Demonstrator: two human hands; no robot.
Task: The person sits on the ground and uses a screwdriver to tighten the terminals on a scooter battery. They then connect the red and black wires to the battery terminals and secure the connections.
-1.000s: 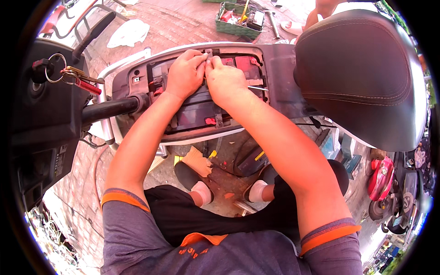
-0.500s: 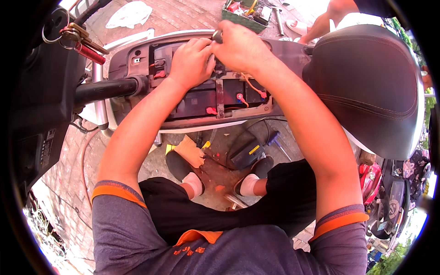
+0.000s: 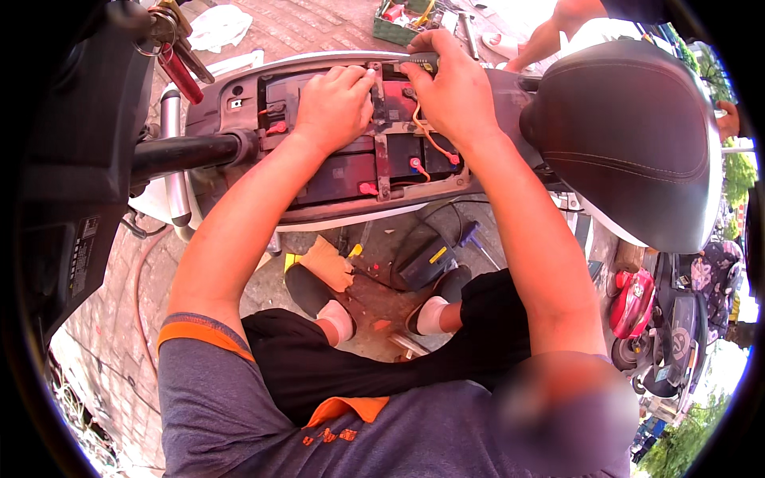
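Note:
An open scooter compartment [image 3: 287, 209] holds several dark batteries [image 3: 341, 177] with red terminal caps and orange wires. Across the batteries runs a rusty metal bracket [image 3: 382, 171]. My left hand [image 3: 331, 107] lies over the left batteries, fingers bent together at the bracket's far end; what they pinch, if anything, is hidden. My right hand [image 3: 458, 92] is closed round the dark handle of a screwdriver [image 3: 424, 62]. The tool lies almost level, its thin shaft pointing left toward the bracket's far end and my left fingertips.
A black seat [image 3: 629, 143] stands at the right; handlebar parts with hanging keys [image 3: 182, 60] are at the left. Beyond the scooter sits a green tool box [image 3: 398, 28]. Near my feet lie a black box [image 3: 426, 264] and a blue-handled tool [image 3: 472, 235]. Another person's leg [image 3: 550, 40] shows at the back right.
My right hand has moved right and turned, so the screwdriver now lies level and shows more plainly. My left hand stays at the bracket. The view has shifted slightly.

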